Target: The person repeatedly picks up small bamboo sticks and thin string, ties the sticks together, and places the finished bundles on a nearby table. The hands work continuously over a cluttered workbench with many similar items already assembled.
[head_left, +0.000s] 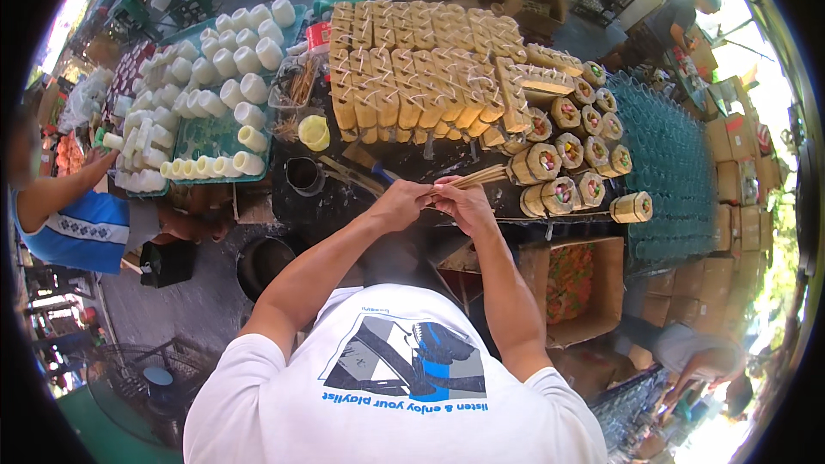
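Observation:
My right hand point(464, 208) is closed on a bundle of thin wooden sticks point(483, 177), which fans out to the right over the table edge. Close against it, my left hand point(407, 204) pinches at the near ends of the sticks; its fingertips are partly hidden. A brush with a blue handle point(382, 174) lies just beyond my left hand. Farther back stand rows of tan blocks point(412, 90) with white strings on top. To the right, several wood-sided round holders point(559, 195) with colourful filling sit on the dark table point(378, 151).
At left, white cups point(247, 88) stand on green trays point(206, 136) near a co-worker point(73, 215). A yellow cup point(314, 132) and black pot point(304, 176) are nearer. Glass cups point(666, 163) fill the right side. A cardboard box point(612, 279) of orange pieces stands below.

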Demonstrator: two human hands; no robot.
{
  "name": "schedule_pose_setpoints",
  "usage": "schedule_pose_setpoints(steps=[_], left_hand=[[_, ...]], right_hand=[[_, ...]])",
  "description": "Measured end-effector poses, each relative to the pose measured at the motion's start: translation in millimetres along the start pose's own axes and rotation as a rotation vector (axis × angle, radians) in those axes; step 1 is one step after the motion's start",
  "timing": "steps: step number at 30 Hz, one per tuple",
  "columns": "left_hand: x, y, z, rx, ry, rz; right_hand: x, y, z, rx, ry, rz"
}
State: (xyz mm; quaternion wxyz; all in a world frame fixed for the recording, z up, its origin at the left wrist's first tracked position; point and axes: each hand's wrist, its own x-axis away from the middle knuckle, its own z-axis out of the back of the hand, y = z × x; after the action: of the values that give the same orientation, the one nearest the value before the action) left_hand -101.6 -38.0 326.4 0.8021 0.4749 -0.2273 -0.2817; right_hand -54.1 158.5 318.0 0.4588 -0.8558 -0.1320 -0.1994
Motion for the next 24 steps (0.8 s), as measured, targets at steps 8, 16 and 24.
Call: schedule_pose_setpoints(steps=[8, 16, 24], left_hand=[[12.8, -30.4, 39.0, 0.23, -0.208, 0.534], [1.7, -6.5, 84.7, -0.032, -0.495, 0.411], [-23.8, -50.0, 94.0, 0.187, -0.643, 0.319]], right_hand=[[28.0, -26.8, -16.6, 1.283, 0.417, 0.693], [-23.8, -13.6, -35.6, 1.706, -0.423, 0.395], [-49.4, -20.1, -65.5, 1.565, -0.482, 0.062]])
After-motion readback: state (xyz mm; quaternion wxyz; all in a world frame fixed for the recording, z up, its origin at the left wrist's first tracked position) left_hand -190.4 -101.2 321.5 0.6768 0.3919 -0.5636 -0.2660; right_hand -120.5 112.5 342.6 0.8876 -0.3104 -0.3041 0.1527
